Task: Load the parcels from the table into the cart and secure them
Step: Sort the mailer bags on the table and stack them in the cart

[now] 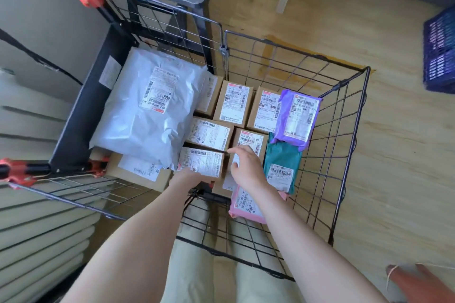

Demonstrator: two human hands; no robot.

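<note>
In the near middle of the cart (339, 110), a small box (200, 161) is met at its near edge by the left hand (188, 177); its fingers are hidden, so the grip cannot be told. The right hand (246, 167) is held loosely open, nothing grasped. If pressed down crookedly, the box could be wedged tilted between neighbouring parcels

The left hand (193, 176) reaches forward and down, its fingers hidden; the right hand (246, 167), just beside it, is palm down, fingers loosely spread.
</note>
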